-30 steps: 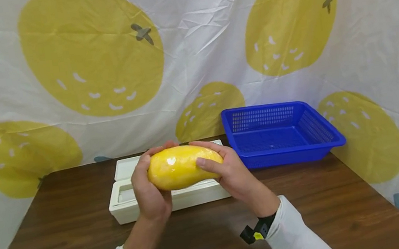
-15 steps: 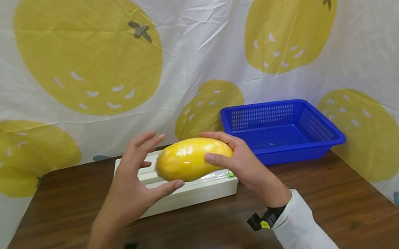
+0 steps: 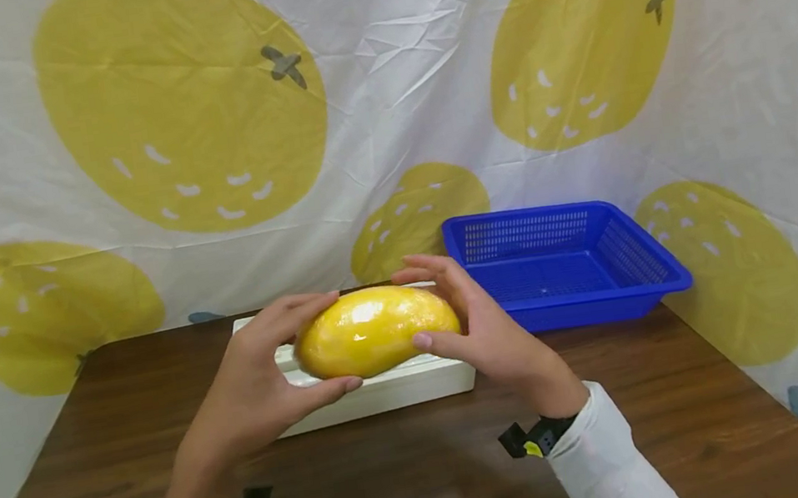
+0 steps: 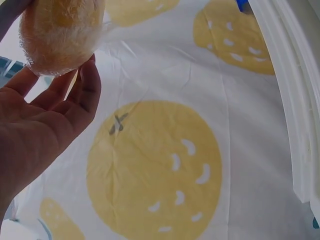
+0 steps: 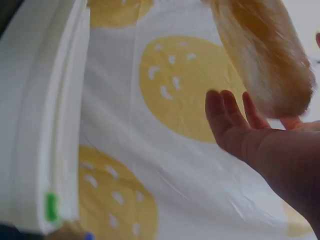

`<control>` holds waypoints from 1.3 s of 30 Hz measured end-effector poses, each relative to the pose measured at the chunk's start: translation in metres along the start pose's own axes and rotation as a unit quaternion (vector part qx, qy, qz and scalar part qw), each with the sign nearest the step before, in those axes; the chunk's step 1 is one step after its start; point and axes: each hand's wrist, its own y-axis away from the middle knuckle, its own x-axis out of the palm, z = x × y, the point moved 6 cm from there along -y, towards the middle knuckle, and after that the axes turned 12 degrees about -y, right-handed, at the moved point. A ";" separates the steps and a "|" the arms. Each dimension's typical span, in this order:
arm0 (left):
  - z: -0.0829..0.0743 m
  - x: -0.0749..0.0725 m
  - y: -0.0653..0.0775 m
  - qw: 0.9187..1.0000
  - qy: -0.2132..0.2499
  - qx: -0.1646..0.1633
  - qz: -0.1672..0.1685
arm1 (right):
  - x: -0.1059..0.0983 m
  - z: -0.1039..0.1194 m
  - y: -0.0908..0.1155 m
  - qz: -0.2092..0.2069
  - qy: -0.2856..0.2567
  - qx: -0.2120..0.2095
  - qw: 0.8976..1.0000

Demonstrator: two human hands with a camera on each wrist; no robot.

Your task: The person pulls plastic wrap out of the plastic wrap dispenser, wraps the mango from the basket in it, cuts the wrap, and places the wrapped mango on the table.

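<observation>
A yellow oblong fruit [image 3: 377, 330] wrapped in clear cling film is held up over a long white cling film dispenser [image 3: 388, 396]. My left hand [image 3: 253, 377] grips its left end, fingertips on top and thumb below. My right hand [image 3: 489, 334] is at the other end, its thumb touching the front and its fingers raised loosely behind. In the left wrist view, film crinkles over the end of the fruit [image 4: 62, 37]. The right wrist view shows the fruit [image 5: 272, 60] blurred beside the spread right fingers. Both hands and the fruit hide much of the dispenser.
A blue perforated plastic basket [image 3: 573, 306] stands at the back right of the dark wooden table [image 3: 400, 484]. Behind the table hangs a white cloth [image 3: 387, 99] printed with yellow fruit. A camera is strapped to each wrist.
My left hand has come off the fruit and gripped its left end again from the side. The right fingers have loosened and lifted. The fruit has moved slightly left and down since half a second ago.
</observation>
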 end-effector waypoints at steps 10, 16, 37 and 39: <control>0.003 -0.006 0.003 1.000 -0.003 -0.007 0.014 | -0.016 0.026 0.010 0.001 0.248 -0.083 0.965; 0.004 -0.005 0.005 0.999 -0.005 -0.015 0.028 | -0.014 0.025 0.009 0.012 0.258 -0.094 0.961; 0.005 0.036 0.022 0.986 -0.117 -0.032 0.115 | -0.011 -0.007 0.027 0.068 0.333 0.008 0.941; 0.007 0.041 0.026 0.984 -0.119 -0.032 0.127 | -0.009 -0.011 0.028 0.081 0.346 0.030 0.934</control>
